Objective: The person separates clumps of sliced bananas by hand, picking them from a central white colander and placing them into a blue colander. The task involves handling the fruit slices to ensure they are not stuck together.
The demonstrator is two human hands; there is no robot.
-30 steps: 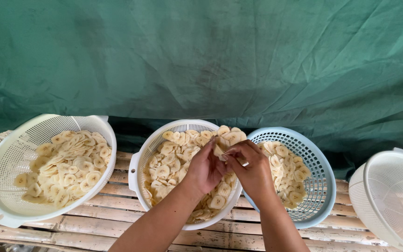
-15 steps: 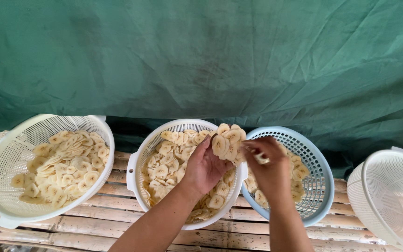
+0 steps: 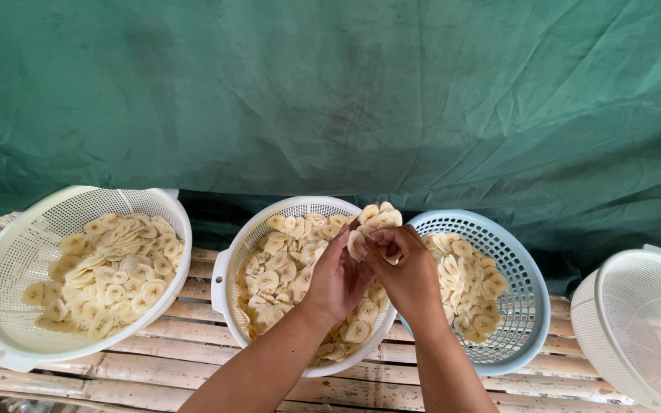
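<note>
Head view: right hand has rejoined left hand, both grips holding banana slices.

Both bare forearms rise from the bottom edge of the view, the left one from about 7 o'clock and the right one from about 6 o'clock, and they converge toward the centre. The left hand shows its back to the camera, wrist straight, fingers curled upward toward 1 o'clock with the thumb side turned to the right. The right hand sits just beside it at 3 o'clock, also back up, knuckles bent and fingers folded inward toward 10 o'clock. The fingertips of the two hands meet and touch, pinched together at the top.
</note>
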